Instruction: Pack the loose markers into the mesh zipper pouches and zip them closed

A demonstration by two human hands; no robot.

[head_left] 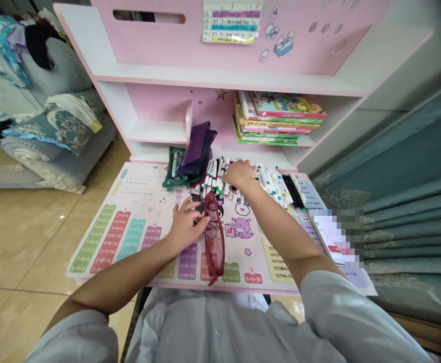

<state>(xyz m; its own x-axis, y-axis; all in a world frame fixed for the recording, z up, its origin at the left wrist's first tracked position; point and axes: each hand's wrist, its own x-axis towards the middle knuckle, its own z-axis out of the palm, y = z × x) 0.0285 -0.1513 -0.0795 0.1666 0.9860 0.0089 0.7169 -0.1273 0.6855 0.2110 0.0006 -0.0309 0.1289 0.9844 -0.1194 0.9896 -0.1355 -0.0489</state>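
A dark red mesh pouch [214, 247] is being pinched near its upper end by the left hand [184, 224], above a printed multiplication mat [129, 237] on the worktop [220, 286]. The fingers seem to be closing on the pouch, though the grip is partly hidden. Its lower end is reaching toward the worktop's front edge. Felt-tip markers [269, 181] are being touched by the right hand [239, 175], with the fingers curled down over the row; whether any marker is being grasped cannot be told. A green case [174, 169] and a purple pouch [196, 148] are being kept just beside the markers. Stacked books [276, 118] are being stored on a pink shelf unit [205, 45] behind the worktop.
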